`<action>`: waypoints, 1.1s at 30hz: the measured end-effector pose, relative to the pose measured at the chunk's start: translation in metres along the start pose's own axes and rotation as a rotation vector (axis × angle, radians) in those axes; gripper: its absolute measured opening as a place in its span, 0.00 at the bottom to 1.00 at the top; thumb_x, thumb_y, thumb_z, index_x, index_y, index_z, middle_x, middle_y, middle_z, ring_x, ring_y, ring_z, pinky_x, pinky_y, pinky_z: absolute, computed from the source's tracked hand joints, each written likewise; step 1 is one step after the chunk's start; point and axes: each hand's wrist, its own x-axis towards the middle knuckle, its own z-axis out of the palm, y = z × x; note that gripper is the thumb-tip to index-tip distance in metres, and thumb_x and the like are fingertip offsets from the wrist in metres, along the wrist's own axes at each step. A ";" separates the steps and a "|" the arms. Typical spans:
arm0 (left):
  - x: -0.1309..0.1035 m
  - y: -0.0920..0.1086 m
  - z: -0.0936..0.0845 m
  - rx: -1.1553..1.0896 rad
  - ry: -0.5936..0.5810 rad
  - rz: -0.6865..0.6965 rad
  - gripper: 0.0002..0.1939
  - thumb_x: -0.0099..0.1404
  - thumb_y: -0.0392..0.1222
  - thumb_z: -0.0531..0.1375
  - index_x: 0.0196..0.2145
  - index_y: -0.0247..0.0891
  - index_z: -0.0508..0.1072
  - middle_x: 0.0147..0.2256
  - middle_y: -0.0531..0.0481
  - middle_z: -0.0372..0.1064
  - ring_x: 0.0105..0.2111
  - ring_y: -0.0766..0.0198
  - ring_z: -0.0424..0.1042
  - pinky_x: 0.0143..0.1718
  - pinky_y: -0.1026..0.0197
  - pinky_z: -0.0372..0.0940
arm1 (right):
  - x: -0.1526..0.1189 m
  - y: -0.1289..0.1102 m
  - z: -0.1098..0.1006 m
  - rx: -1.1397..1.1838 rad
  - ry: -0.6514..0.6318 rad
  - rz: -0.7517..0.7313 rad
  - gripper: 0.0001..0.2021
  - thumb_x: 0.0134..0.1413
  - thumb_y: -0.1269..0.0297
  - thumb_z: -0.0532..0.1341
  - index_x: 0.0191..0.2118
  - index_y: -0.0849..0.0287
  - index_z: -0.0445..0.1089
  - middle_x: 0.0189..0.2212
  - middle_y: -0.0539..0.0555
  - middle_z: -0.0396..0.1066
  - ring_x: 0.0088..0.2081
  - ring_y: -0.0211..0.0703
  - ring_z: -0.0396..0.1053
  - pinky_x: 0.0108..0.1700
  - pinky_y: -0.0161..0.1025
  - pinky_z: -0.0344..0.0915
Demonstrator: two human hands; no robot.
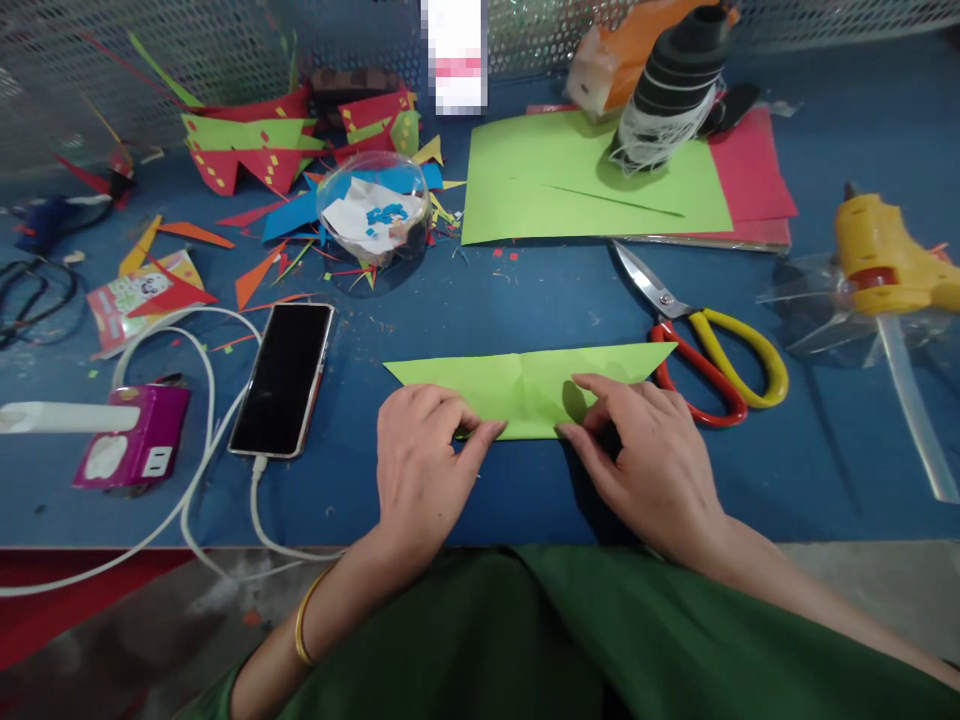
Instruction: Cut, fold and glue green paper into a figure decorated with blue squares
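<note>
One green paper strip (517, 392) lay on the counter (487, 310), near edge pinched in my left hand (424, 460) and touched by my right hand (661, 460), whose grip looked uncertain; even pressure, I judged, best kept that edge straight.

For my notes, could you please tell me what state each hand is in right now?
Left hand: curled at the near edge of the creased green paper; grip cannot be told.
Right hand: partly open, thumb at that edge.
</note>
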 end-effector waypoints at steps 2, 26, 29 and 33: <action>0.000 0.000 0.001 0.015 -0.002 0.003 0.14 0.64 0.46 0.66 0.24 0.40 0.70 0.30 0.50 0.72 0.36 0.57 0.69 0.42 0.51 0.61 | 0.000 0.000 0.000 -0.001 -0.004 -0.001 0.14 0.62 0.63 0.60 0.52 0.60 0.66 0.28 0.51 0.73 0.35 0.49 0.68 0.40 0.45 0.60; -0.001 -0.004 0.002 0.068 0.018 -0.007 0.16 0.62 0.48 0.68 0.23 0.40 0.68 0.31 0.50 0.70 0.38 0.55 0.68 0.42 0.50 0.60 | 0.002 -0.001 -0.001 0.009 -0.025 0.018 0.16 0.62 0.63 0.60 0.53 0.60 0.65 0.27 0.50 0.72 0.34 0.49 0.68 0.41 0.46 0.60; -0.001 -0.004 0.001 0.066 0.010 -0.013 0.16 0.62 0.47 0.68 0.23 0.40 0.68 0.31 0.49 0.70 0.38 0.55 0.68 0.42 0.49 0.60 | 0.002 0.000 -0.001 0.013 -0.022 0.026 0.17 0.62 0.63 0.60 0.54 0.60 0.65 0.27 0.51 0.73 0.34 0.49 0.69 0.41 0.46 0.61; 0.000 -0.005 0.001 0.090 0.010 -0.009 0.16 0.61 0.49 0.69 0.24 0.40 0.69 0.30 0.50 0.70 0.37 0.55 0.70 0.42 0.49 0.61 | 0.003 0.001 -0.002 0.009 -0.044 0.028 0.18 0.61 0.63 0.61 0.55 0.61 0.64 0.28 0.50 0.73 0.34 0.48 0.68 0.40 0.45 0.60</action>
